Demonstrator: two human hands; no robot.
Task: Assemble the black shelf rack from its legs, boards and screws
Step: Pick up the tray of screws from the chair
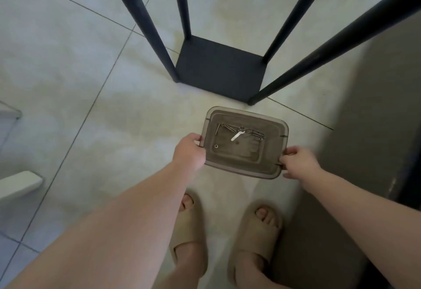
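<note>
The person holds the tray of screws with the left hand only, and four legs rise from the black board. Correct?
No: the head view shows both hands holding the tray, the left hand at its left edge, the right hand at its right edge. The screws, legs and black board are as stated.

On the pale tiled floor [68, 65] stand a black board [218, 69] with four legs [145, 22] and two beige slippers [252, 252].
</note>
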